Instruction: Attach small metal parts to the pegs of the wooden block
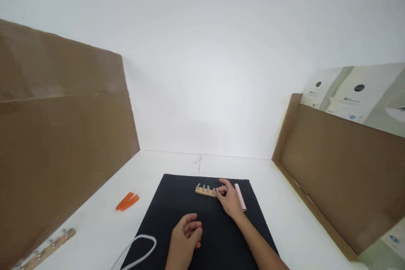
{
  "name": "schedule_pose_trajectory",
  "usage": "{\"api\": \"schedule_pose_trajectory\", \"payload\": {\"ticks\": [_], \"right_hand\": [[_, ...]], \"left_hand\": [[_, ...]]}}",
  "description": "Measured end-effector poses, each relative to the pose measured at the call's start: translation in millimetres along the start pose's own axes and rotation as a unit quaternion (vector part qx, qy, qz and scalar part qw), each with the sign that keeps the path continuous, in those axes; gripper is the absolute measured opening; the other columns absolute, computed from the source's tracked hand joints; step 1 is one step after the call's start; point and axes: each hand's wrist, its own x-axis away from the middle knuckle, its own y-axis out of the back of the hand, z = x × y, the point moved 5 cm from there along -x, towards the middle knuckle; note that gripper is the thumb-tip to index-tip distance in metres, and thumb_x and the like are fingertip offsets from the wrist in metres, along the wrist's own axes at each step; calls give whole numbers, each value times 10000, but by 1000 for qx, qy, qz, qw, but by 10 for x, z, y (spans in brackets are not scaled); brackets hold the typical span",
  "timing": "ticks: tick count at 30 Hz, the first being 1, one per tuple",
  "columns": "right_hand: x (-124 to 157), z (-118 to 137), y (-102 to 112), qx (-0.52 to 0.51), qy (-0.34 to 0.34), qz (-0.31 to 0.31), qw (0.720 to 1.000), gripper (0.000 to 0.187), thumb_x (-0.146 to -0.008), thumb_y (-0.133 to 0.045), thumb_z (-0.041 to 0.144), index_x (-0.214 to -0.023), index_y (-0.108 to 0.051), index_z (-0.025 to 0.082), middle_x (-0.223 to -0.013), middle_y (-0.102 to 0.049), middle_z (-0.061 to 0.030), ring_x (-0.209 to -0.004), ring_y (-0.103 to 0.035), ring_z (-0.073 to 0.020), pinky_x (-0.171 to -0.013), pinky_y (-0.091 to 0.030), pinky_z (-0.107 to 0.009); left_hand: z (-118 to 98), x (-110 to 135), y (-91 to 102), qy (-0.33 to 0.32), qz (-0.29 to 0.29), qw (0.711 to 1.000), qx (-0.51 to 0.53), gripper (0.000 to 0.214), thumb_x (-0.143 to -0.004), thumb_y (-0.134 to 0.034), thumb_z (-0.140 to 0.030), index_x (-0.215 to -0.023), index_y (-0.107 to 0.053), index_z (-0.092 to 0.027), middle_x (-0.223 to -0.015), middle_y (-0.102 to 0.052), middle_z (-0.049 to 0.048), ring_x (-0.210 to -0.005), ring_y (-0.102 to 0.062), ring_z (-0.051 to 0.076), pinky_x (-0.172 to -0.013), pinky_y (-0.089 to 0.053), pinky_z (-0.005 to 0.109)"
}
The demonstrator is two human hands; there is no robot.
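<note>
White tabletop (284, 194), black mat (177, 202): wooden strip (205, 191) with bolts lies at far edge, long axis left-right, right hand (230, 200) grip pinched on its right end, left hand (186, 236) nearer, half-curled, grasping nothing.

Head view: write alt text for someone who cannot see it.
The right hand touches the end of a wooden strip studded with bolts, on a black mat. The left hand rests curled nearer the camera; a pink stick lies beside the right hand.

a white wall (202, 50) rises behind a white table (284, 185) flanked by brown cardboard panels (63, 135).
</note>
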Motion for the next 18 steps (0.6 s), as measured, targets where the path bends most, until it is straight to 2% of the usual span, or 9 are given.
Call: {"api": "schedule_pose_trajectory", "payload": {"ticks": [4, 8, 18], "right_hand": [[-10, -60, 20, 27, -4, 6, 1000, 580, -648, -605, 148, -1222, -522, 165, -865, -731, -35, -711, -635, -196, -728, -517, -332], [-9, -86, -5, 33, -5, 30, 999, 759, -559, -599, 69, -1299, -467, 174, -872, -720, -16, -704, -613, -178, -717, -513, -304], [-20, -70, 10, -4, -23, -34, 999, 565, -635, -648, 168, -1187, -528, 160, -767, -684, -11, -666, -614, -188, -681, -508, -310]], "left_hand": [[-10, 80, 215, -4, -9, 1000, 15, 525, -514, -838, -378, -942, -653, -139, -762, -693, 61, -528, -615, 147, -457, -502, 255], [-55, 102, 264, -26, -7, 999, 36, 524, -518, -837, -412, -930, -654, -143, -740, -688, 51, -539, -627, 160, -475, -511, 269], [-138, 163, 267, -69, 3, 996, 51, 567, -522, -825, -494, -928, -653, -137, -662, -685, 39, -537, -635, 175, -459, -499, 264]]}}
